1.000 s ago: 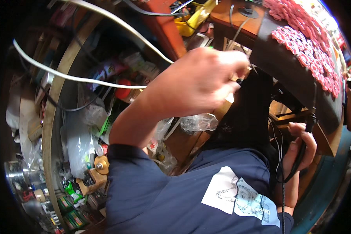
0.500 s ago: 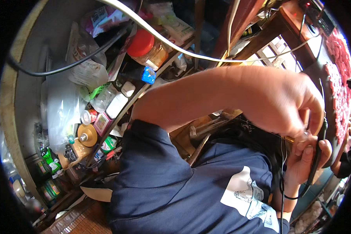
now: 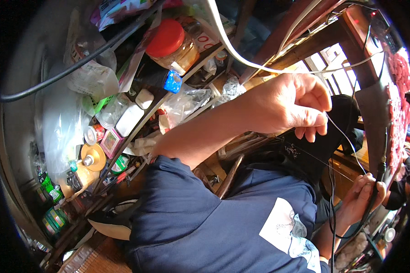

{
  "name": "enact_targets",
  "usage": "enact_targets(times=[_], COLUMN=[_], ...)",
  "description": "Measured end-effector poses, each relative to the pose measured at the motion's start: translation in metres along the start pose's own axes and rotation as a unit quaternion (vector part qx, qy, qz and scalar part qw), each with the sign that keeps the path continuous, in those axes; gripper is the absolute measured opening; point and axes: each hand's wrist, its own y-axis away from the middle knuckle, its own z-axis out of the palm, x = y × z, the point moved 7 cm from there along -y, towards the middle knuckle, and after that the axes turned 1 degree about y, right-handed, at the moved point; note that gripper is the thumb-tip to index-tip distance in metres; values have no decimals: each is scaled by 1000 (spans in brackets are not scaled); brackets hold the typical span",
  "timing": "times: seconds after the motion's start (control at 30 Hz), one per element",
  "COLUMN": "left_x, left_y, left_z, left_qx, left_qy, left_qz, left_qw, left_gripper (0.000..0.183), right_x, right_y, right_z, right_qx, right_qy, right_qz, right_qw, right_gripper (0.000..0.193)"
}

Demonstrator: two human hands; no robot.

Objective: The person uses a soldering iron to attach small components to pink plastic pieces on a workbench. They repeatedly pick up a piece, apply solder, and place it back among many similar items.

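Note:
My left hand (image 3: pixel 300 107) is raised at upper right centre, fingers curled and thumb pinched to the forefinger. A thin pale strand (image 3: pixel 344 132) runs from this pinch down to my right hand; thread or wire, I cannot tell. My right hand (image 3: pixel 362 195) is at the lower right, its fingers closed round a slim black pen-like piece (image 3: pixel 381 168) with a narrow upper end. A black cord (image 3: pixel 351 234) loops below that hand. The strand's lower end meets the right fingertips. A second, finer line crosses below my left hand.
A cluttered shelf (image 3: pixel 143 132) on the left holds a red-lidded jar (image 3: pixel 166 38), a blue-capped item (image 3: pixel 172 82), a gold disc (image 3: pixel 93 158) and plastic bags. A white cable (image 3: pixel 269 68) and black cable (image 3: pixel 68 73) cross overhead. Red lumpy material (image 3: pixel 398 104) lies far right.
My left hand has drawn away from my right, to the left and upward, so the strand now spans between them. My right hand has shifted slightly down, still holding the black piece.

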Motion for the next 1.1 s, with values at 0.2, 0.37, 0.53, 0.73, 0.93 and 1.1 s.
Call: enact_targets(times=[0.2, 0.37, 0.53, 0.73, 0.93, 1.1], left_x=[-46, -64, -48, -132, -305, -317], left_y=[-10, -15, -1, 17, 14, 9], left_z=[-13, -10, 6, -56, -91, -102], left_qx=[139, 197, 110, 49, 13, -79], left_qy=[-33, 243, 397, 90, -308, -306], left_qz=[77, 110, 82, -30, -56, -165], left_qw=[987, 943, 907, 994, 950, 934], left_gripper=[13, 5, 17, 30, 41, 36], right_x=[-18, -25, -45, -43, -33, -27], right_y=[11, 24, 13, -9, -18, -24], right_z=[17, 59, 65, 54, 59, 43], right_qx=[-69, -156, -162, -119, -95, -31], right_qy=[114, 93, 105, 75, 44, 17], right_qz=[-56, 5, -55, -15, -41, -26], right_qw=[990, 983, 980, 990, 994, 999], right_gripper=[35, 33, 33, 38, 41, 27])
